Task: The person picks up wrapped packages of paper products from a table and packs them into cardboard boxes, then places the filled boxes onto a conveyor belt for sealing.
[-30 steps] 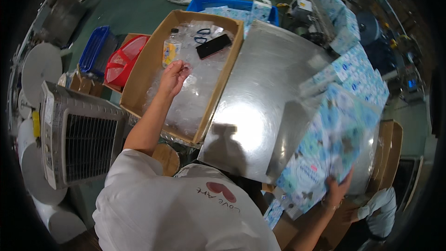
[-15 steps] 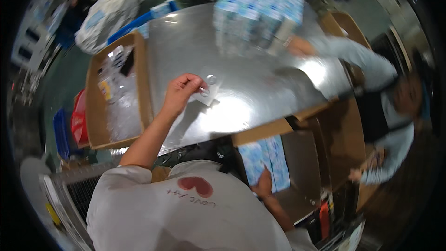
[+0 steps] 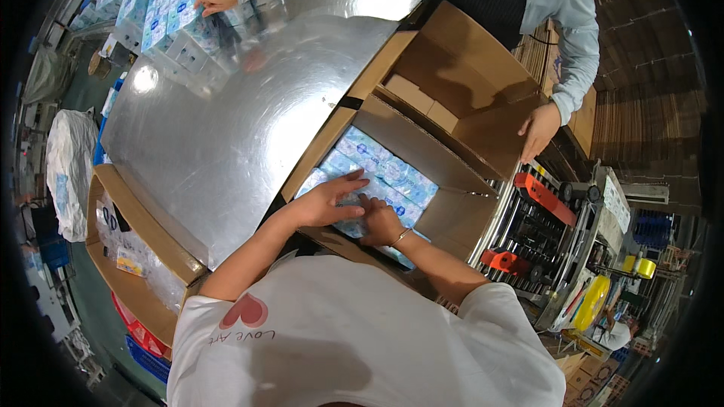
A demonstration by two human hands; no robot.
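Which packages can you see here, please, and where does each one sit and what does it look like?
Packs in carton: flat blue-and-white wrapped packs, under left hand and right hand.
Stacked packs: same blue-and-white kind, far end of steel table.
Clear bags: in an open carton at left.

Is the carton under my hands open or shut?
Open: the carton's flaps stand up, blue packs show inside, both hands rest on them.

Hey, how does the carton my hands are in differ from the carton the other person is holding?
The nearer carton holds blue-and-white packs, and the left hand and right hand rest on them. The farther carton shows no packs, and the co-worker's hand grips its flap. Both are open brown cardboard beside the steel table.
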